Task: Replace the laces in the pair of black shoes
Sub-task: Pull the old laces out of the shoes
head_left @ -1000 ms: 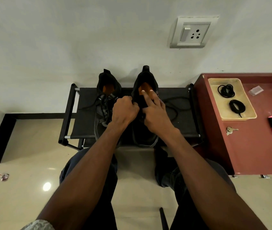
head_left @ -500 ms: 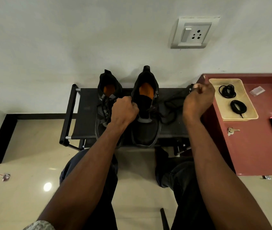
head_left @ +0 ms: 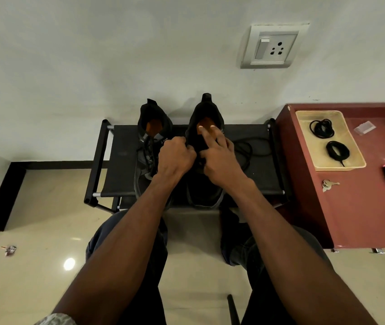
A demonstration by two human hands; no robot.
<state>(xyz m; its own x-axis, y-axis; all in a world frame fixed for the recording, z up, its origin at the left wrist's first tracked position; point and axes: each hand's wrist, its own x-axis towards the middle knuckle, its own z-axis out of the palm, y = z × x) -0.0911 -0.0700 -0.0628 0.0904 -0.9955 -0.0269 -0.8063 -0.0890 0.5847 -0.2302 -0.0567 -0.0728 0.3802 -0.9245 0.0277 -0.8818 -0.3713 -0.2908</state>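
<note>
head view: my left hand (head_left: 176, 156) curls tight on the near edge of the right shoe (head_left: 206, 146) on the rack (head_left: 121, 160). my right hand (head_left: 219, 158) rests on its tongue, fingers (head_left: 208, 134) straight. beside my left hand, the laced shoe (head_left: 150, 141). right of my right hand, a loose lace (head_left: 248, 148).

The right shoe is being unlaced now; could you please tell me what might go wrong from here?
1. The old lace lies loose beside the right shoe and may snag the right hand.
2. A hard pull might tip the shoe off the rack, since only the left hand steadies it.
</note>
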